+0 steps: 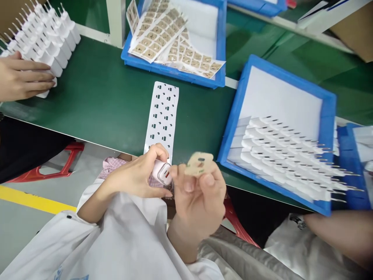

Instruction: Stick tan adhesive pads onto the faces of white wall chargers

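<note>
My left hand (136,175) is closed around a small white charger plug (163,172) with a pinkish port face, held over my lap. My right hand (198,198) pinches a small tan sticker (199,163) with dark cut-outs, just right of the plug. A white backing strip (162,116) with dark marks lies on the green table (99,97) right behind my hands.
A blue tray (233,116) at right holds rows of white pronged plugs (291,159). A second blue tray (175,72) at the back holds tan sticker sheets (163,33). Another person's hand (20,76) rests by white plugs (43,35) at far left. A co-worker's arm (340,237) shows at lower right.
</note>
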